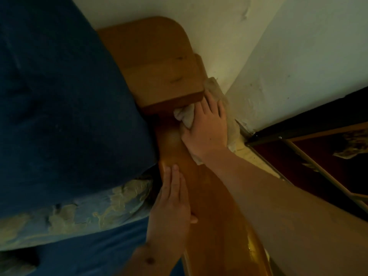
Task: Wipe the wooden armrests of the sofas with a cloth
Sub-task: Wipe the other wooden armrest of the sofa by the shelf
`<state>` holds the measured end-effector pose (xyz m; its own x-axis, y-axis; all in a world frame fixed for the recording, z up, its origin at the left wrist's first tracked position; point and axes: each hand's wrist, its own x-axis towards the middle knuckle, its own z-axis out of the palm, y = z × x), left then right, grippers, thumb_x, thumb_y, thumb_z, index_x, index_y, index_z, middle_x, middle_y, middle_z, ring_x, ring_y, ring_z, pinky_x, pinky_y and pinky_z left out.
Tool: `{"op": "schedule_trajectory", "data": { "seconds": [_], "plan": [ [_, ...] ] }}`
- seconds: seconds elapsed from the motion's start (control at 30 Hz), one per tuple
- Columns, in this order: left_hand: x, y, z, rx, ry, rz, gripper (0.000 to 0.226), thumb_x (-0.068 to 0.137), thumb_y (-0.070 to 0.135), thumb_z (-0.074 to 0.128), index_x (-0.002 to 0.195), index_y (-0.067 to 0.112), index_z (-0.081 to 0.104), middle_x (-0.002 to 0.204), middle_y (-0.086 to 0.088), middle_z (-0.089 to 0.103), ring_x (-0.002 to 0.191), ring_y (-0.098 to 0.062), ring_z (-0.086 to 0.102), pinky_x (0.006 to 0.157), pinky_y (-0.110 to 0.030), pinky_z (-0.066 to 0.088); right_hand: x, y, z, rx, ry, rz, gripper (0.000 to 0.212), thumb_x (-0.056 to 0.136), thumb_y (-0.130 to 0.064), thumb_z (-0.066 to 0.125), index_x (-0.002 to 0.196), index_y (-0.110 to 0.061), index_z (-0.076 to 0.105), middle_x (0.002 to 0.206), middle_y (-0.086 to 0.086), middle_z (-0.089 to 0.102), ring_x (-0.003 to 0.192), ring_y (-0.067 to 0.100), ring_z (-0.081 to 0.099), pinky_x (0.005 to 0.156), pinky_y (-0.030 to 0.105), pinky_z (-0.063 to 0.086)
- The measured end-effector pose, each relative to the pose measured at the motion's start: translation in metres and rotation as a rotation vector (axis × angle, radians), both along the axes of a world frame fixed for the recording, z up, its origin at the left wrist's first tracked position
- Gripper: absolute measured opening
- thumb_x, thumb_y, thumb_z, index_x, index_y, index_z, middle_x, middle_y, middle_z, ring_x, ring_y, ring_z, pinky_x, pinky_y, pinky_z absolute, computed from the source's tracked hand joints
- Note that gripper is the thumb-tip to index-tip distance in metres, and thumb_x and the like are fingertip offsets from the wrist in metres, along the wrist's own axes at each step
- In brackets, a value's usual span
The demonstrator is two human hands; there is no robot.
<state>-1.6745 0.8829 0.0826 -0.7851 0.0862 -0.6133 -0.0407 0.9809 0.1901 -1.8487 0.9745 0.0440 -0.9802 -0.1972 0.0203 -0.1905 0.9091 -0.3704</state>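
Right hand (207,126) presses limp pale rag cloth (186,116) flat onto glossy brown wooden armrest (205,196), left hand (172,198) open bracing near end; soft, bunch it.

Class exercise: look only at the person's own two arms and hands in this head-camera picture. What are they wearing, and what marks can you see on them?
Both forearms are bare as far as the frame shows: no sleeves, gloves, watch or bracelet. The right hand and the left hand show no rings on the visible fingers. Nails are short and unpainted. A small dark spot sits on the left forearm near the bottom edge.

Right hand (207,126) pressing cloth (186,116) on wooden armrest (209,196), left hand (171,202) resting flat
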Motion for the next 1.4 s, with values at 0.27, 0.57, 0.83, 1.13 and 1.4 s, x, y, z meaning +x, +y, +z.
{"op": "schedule_trajectory", "data": {
  "seconds": [0.27,0.57,0.83,1.13,1.4],
  "plan": [
    [-0.004,0.001,0.003,0.014,0.055,-0.021,0.116,0.089,0.057,0.061,0.157,-0.001,-0.014,0.163,-0.019,-0.030,0.149,-0.032,-0.030,0.128,-0.040,0.001,-0.011,0.010,0.008,-0.004,-0.004,0.115,0.082,0.086,-0.049,0.057,0.156,-0.009,0.042,0.165,0.011,0.042,0.156,0.029,0.030,0.130,0.053,0.016],
    [0.153,0.017,-0.002,0.447,0.391,0.563,0.040,0.099,0.030,0.061,0.135,0.017,0.053,0.122,0.007,0.049,0.108,-0.003,0.053,0.091,-0.022,0.046,0.119,0.033,-0.003,-0.044,0.022,0.443,0.070,0.094,-0.042,0.053,0.155,-0.007,0.047,0.159,0.012,0.050,0.150,0.030,0.042,0.129,0.048,0.020],
    [0.263,0.055,0.023,0.600,0.521,0.807,0.032,0.096,0.001,0.059,0.107,0.031,0.059,0.100,0.006,0.060,0.087,-0.003,0.062,0.067,-0.010,0.048,0.292,0.109,0.005,0.143,-0.017,0.779,0.083,0.094,-0.053,0.045,0.164,-0.011,0.031,0.171,0.007,0.032,0.159,0.025,0.026,0.132,0.048,0.010],
    [0.354,0.131,0.017,0.538,0.275,0.857,0.023,0.092,0.035,0.068,0.110,0.035,0.055,0.104,0.013,0.051,0.093,0.007,0.053,0.073,-0.007,0.043,0.501,0.201,0.001,0.140,-0.100,0.689,0.081,0.100,-0.053,0.044,0.166,-0.012,0.025,0.176,0.006,0.015,0.164,0.022,0.007,0.132,0.047,-0.001],
    [0.425,0.136,0.012,0.467,-0.114,1.198,0.031,0.084,0.053,0.073,0.088,0.024,0.063,0.077,0.004,0.071,0.072,-0.011,0.068,0.060,-0.023,0.050,0.554,0.222,0.003,0.051,-0.150,0.658,0.083,0.091,-0.049,0.059,0.163,-0.016,0.036,0.173,0.000,0.027,0.162,0.016,0.014,0.132,0.045,0.005]
  ]
}}
